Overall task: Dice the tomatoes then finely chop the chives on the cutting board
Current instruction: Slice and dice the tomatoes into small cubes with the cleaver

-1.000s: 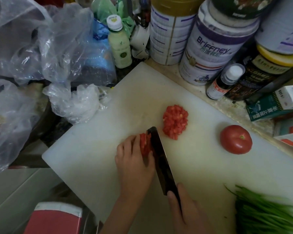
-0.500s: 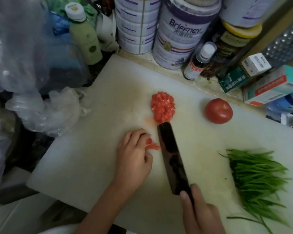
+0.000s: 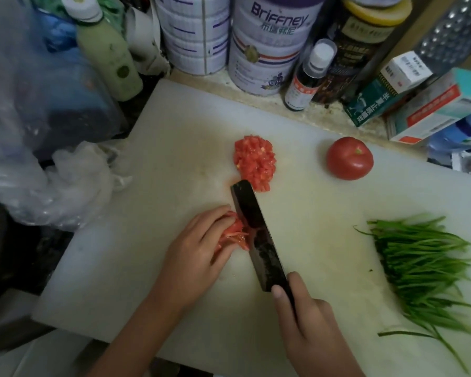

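Head view: the white cutting board lies on the tabletop and fills most of the frame.

1. Left hand: grip clenched, fingers curled over a sliced tomato piece and holding it down on the board, near centre.
2. Right hand: grip closed round the handle of the knife. The dark blade points to the far side and its left face lies against the sliced tomato piece.
3. Diced tomato pile: on the board just beyond the blade tip.
4. Whole tomato: on the board to the right of the pile, apart from it.
5. Chives: uncut bundle at the right edge of the board, well apart from the knife.

Tins, a green bottle and boxes stand along the far edge. Plastic bags lie at the left.
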Tool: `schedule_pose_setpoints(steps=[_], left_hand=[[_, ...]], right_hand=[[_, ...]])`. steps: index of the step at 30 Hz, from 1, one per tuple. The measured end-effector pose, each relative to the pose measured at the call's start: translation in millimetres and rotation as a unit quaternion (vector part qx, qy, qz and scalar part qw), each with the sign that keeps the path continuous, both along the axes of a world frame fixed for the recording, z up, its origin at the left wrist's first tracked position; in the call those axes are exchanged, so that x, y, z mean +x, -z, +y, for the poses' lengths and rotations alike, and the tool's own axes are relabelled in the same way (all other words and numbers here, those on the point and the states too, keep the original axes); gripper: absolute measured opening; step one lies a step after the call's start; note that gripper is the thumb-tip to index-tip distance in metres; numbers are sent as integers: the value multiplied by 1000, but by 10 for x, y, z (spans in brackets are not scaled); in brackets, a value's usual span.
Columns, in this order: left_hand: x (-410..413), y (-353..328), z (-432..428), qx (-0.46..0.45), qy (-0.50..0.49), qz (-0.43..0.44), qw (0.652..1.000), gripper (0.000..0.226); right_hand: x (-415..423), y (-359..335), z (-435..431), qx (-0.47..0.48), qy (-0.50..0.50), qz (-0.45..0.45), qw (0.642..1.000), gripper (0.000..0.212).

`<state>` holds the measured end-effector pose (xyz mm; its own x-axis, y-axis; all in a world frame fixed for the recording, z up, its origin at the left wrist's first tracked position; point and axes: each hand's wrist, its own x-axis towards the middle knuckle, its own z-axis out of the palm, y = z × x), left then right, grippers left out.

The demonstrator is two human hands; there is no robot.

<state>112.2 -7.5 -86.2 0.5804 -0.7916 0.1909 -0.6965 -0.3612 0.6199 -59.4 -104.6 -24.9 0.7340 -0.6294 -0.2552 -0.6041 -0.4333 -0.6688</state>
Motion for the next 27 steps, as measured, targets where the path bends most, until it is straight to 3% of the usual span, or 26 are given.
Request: schedule_pose_setpoints(steps=[5, 11, 15, 19, 27], left_hand=[[-63, 25, 1, -34, -28, -36, 998, 32], [-80, 44, -11, -53, -36, -48, 997, 28], [-96, 34, -19, -55, -43, -45, 997, 25], [-102, 30, -38, -60, -48, -60, 995, 17], [-83, 18, -59, -40, -45, -63, 996, 16]], right_hand=[[-24, 4, -123, -81, -9, -61, 995, 23], [-200, -58, -51, -114, -69, 19, 991, 24], [-145, -60, -29, -106, -42, 5, 993, 34], [-53, -68, -66, -144, -78, 5, 986, 35], [-110, -27, -162, -50, -46, 24, 997, 32]])
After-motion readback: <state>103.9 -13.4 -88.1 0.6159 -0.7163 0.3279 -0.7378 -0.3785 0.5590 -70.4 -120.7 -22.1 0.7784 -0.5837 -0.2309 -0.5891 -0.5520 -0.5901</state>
